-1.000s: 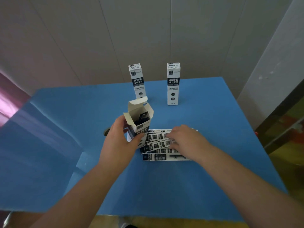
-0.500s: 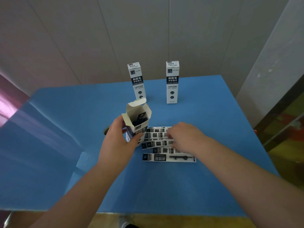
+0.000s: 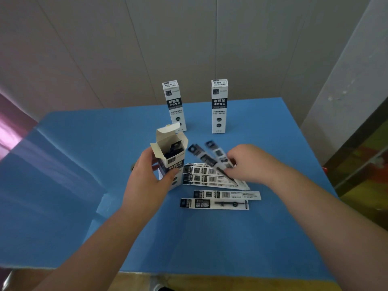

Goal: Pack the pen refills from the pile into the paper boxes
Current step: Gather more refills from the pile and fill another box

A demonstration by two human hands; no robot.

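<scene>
1. Because everything had to sit within easy reach of both hands, the blue counter carried the whole job in its middle, and I judged the layout sensible for packing.
2. Two closed paper boxes stood upright at the far side, well apart from the work; I took them for boxes set out of the way, whether filled or waiting I could not tell.
3. My left hand gripped the open box, thumb on the near face and fingers curled round the far side, holding it upright with its flaps spread so the mouth faced the incoming refills; dark refill ends already showed inside.
4. My right hand pinched a small fan of packaged refills, lifted off the pile and angled toward the box mouth, probably so they could slide in end first.
5. Remaining pen refills lay flat on the counter just beside the open box, under and near the right hand, with two strays a little nearer me, so the packing looked only partly done.
</scene>
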